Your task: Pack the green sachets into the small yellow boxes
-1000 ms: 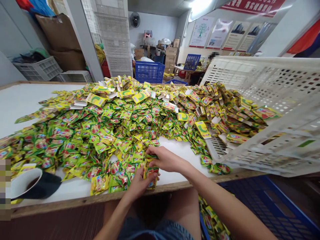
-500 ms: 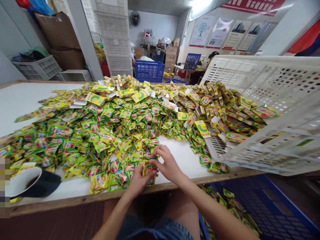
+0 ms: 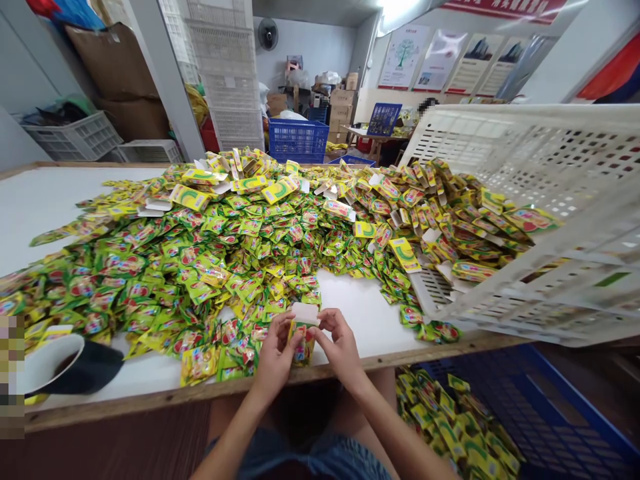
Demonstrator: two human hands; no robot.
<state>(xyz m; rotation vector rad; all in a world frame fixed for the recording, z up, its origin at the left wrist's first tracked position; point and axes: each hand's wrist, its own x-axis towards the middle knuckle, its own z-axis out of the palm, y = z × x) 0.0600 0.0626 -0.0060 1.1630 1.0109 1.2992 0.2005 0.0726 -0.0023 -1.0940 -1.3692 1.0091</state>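
Close to the table's front edge, my left hand [image 3: 276, 350] grips a small yellow and green carton [image 3: 302, 347] by its left side. The carton's white top flap [image 3: 305, 312] stands raised. My right hand [image 3: 340, 340] pinches the carton's right side near its opening, thumb across the front. Whether a packet is inside cannot be made out. Left of and beyond my hands lies a large heap of small green packets [image 3: 210, 267] with red fruit pictures. Several yellow cartons [image 3: 280, 191] with white flaps lie on top of the heap.
A white perforated crate [image 3: 500, 147] lies tipped at right, cartons spilling from it. Below the table edge, a blue crate [image 3: 560, 400] holds filled-looking yellow cartons [image 3: 450, 420]. A dark cup [image 3: 95, 367] stands at front left. Part of another person shows at the back.
My right hand has moved from over the carton's top to its right side. The white flap now shows upright. More of the cartons in the lower blue crate are visible.
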